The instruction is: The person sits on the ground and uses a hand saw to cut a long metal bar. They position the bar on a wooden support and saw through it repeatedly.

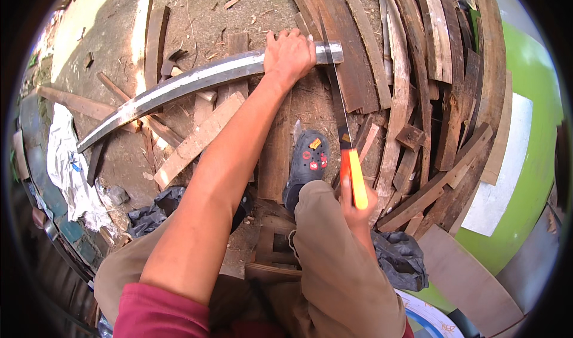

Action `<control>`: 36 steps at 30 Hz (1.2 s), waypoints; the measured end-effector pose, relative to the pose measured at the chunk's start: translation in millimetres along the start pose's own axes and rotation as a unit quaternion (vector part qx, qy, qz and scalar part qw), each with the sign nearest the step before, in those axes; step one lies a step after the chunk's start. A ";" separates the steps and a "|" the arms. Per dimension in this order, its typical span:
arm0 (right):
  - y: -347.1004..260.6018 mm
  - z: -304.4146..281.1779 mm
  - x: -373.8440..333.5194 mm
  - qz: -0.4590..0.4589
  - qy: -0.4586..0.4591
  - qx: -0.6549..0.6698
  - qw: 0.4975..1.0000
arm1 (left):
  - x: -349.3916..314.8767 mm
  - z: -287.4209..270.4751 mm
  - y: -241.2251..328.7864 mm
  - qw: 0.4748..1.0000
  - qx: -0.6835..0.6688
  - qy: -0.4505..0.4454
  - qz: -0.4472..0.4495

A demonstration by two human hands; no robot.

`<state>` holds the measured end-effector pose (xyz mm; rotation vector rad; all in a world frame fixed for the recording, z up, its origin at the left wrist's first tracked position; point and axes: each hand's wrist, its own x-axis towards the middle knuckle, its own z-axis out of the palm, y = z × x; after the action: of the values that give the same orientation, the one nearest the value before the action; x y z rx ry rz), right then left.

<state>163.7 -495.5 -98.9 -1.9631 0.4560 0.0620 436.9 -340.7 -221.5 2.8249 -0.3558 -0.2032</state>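
Note:
A long dark plank with a white stripe (197, 77) lies across in front of me, its right end raised on other timber. My left hand (289, 56) is closed over it near that end, pressing it down. In my right hand (360, 209) is the orange-and-yellow handle of a handsaw (340, 99). The saw's thin blade points away from me and crosses the plank just right of my left hand. Whether its teeth have cut into the wood cannot be made out. My dark clog (308, 157) rests below the plank, left of the saw.
Several old boards (399, 99) are heaped at the right, beside a green surface (522, 183). A hammer (173, 64) lies partly under the plank. At the left are crossed timber pieces (83, 104) and a white cloth (68, 165). Black plastic (401, 259) lies near my right knee.

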 end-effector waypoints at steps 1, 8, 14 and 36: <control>-9.4 22.4 29.5 -0.087 0.052 -0.001 0.995 | 2.1 1.9 0.5 1.000 0.001 0.007 0.005; -9.4 27.3 54.7 -0.067 0.041 -0.001 0.997 | 4.8 -3.9 3.1 1.000 -0.015 0.002 0.017; -0.4 18.4 23.8 -0.043 0.042 0.014 0.998 | 0.3 2.6 -1.7 1.000 -0.001 0.023 0.009; 15.4 -7.7 -10.9 -0.057 0.038 -0.013 0.998 | 12.7 -5.6 15.2 0.999 -0.020 -0.038 0.013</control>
<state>147.1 -504.6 -106.2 -2.0194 0.3930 -0.0810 446.7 -356.6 -212.9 2.7770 -0.3998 -0.3100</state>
